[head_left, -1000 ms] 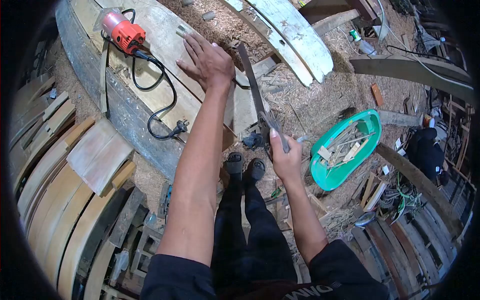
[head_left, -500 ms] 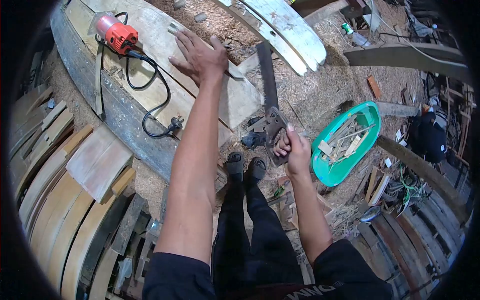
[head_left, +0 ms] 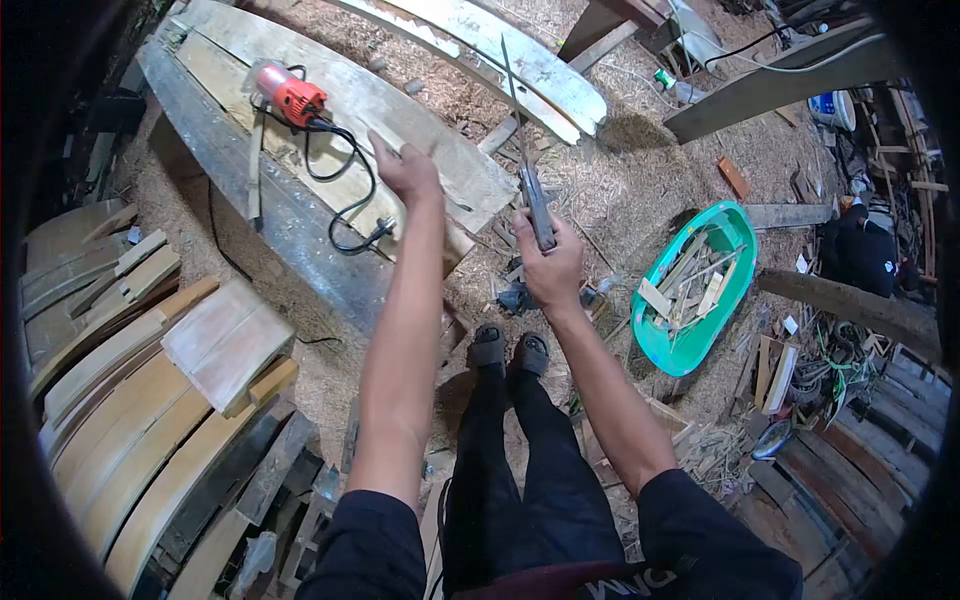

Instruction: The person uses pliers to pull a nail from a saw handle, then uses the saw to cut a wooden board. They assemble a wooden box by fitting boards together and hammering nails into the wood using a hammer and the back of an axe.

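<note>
My right hand (head_left: 550, 258) is closed round the grip of a handsaw (head_left: 536, 205). The saw is seen nearly edge-on, its thin blade pointing away from me, apart from the boards. My left hand (head_left: 410, 175) is at the lower edge of a wide pale wooden board (head_left: 455, 165), partly curled, seemingly gripping that edge; some of its fingers are hidden. Left of this hand, a red power tool (head_left: 298, 100) with a clear base lies on the boards. Its black cord (head_left: 362, 190) loops down to a plug near my left forearm.
A green tub (head_left: 690, 350) with wood scraps stands right of my feet. Curved planks (head_left: 150, 450) are stacked at lower left. A pale curved piece (head_left: 500, 50) lies at the top. Sawdust covers the ground. A thick beam (head_left: 780, 90) juts in at upper right.
My right hand has raised the handsaw and turned it from broadside to edge-on. My left hand has gone from lying flat on the board to partly curled at its edge. The view has shifted.
</note>
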Demonstrator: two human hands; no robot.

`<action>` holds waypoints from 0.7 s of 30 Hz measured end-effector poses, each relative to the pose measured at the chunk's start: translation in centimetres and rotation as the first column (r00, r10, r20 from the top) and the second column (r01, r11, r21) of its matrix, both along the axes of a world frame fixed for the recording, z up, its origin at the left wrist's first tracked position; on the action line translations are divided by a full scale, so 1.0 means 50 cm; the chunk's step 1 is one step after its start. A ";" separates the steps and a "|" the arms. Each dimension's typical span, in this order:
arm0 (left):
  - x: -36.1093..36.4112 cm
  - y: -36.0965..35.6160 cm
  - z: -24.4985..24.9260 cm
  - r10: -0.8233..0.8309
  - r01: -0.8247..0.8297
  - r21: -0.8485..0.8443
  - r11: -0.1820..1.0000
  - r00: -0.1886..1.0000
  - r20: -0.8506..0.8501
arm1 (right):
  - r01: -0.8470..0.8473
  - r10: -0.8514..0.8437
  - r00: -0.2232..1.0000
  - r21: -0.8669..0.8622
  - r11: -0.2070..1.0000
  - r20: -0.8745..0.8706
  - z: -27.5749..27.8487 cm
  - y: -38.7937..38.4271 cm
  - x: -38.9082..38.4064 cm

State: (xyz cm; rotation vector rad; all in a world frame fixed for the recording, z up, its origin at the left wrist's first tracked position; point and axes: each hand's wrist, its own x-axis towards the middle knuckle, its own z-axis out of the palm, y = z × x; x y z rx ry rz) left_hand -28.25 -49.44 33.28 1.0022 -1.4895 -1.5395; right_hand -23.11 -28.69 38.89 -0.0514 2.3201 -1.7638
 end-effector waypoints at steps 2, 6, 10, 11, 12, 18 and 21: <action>0.021 0.069 0.135 0.023 -0.011 0.137 0.990 0.996 -0.083 | -0.040 0.033 0.996 -0.087 0.995 -0.083 0.061 -0.007 0.009; 0.067 0.124 0.298 0.040 -0.017 0.284 0.959 0.996 -0.076 | -0.163 0.126 0.952 -0.112 0.980 -0.279 0.241 0.021 0.055; 0.138 0.164 0.475 0.024 0.073 0.461 0.885 0.980 -0.200 | -0.174 0.130 0.904 -0.074 0.982 -0.407 0.406 0.076 0.127; 0.144 0.179 0.509 0.152 0.001 0.605 0.796 0.968 -0.201 | -0.165 0.119 0.887 -0.066 0.984 -0.445 0.448 0.091 0.140; 0.163 0.187 0.552 0.128 0.078 0.696 0.714 0.962 -0.240 | -0.127 0.079 0.922 -0.104 0.986 -0.379 0.493 0.105 0.162; 0.241 0.297 0.732 -0.061 0.389 0.705 0.593 0.895 -0.442 | 0.033 -0.070 0.980 -0.195 0.980 -0.185 0.697 0.205 0.266; 0.256 0.341 0.791 -0.188 0.692 0.645 0.323 0.715 -0.673 | 0.087 -0.125 0.984 -0.272 0.958 -0.127 0.806 0.247 0.338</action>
